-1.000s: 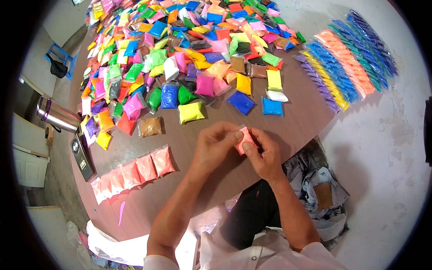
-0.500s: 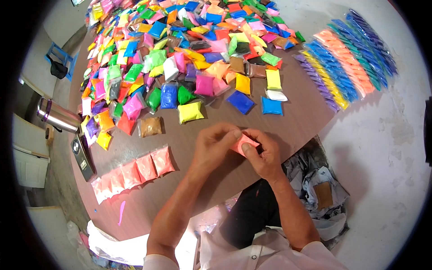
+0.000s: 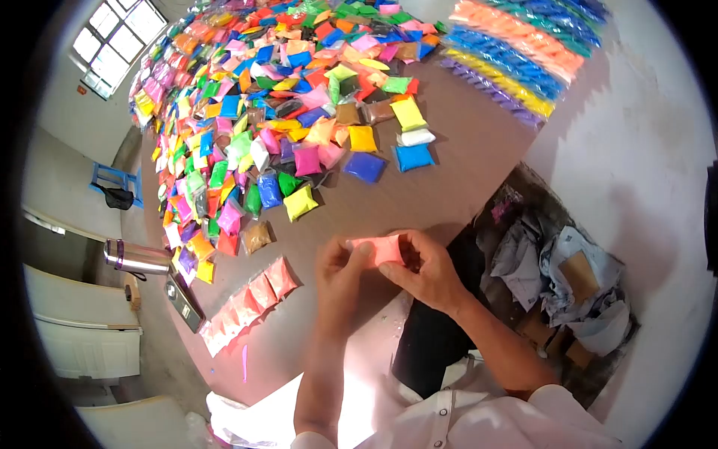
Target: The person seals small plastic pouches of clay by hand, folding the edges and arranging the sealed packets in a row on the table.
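Near the edge of the brown, smooth-topped counter [image 3: 479, 142], the left hand [image 3: 340, 266] and right hand [image 3: 430, 269] are both clamped on a small coral-pink, pillow-shaped plastic packet [image 3: 384, 248], pinching opposite ends between thumbs and curled fingers. From the packet, the left forearm slants toward seven o'clock and the right toward four. A joined row of coral-pink plastic packets [image 3: 262, 290] lies at eight o'clock, a multicoloured heap of plastic packets [image 3: 239, 146] at eleven.
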Motion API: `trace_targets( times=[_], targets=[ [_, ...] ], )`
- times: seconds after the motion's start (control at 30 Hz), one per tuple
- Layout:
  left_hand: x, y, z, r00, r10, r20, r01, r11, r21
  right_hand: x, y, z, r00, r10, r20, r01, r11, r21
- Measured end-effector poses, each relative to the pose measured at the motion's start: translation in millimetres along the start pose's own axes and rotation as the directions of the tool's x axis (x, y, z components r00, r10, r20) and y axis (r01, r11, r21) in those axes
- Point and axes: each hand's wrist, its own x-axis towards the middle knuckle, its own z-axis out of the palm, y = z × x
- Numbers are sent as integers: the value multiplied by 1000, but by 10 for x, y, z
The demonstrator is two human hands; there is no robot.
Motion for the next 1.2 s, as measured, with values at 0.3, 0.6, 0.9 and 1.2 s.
trace_targets(
  times=[0.3, 0.6, 0.9, 1.2],
  targets=[
    [-931, -52, 10, 993, -97, -69, 106, 983, 150, -698, -111, -131, 971, 143, 192, -154, 987, 45],
    [-1326, -271, 226, 955, -77, -287, 86, 996, 17, -1079, -8, 7, 982, 149, 114, -180, 919, 350],
    [-1419, -217, 261, 959, -57, -277, 151, 931, 331, -1077, 86, -190, 961, 142, 237, -179, 973, 143],
    [-1429, -272, 284, 961, -52, -271, 151, 922, 357, -1076, 69, -192, 967, 132, 216, -172, 969, 178]
  ],
)
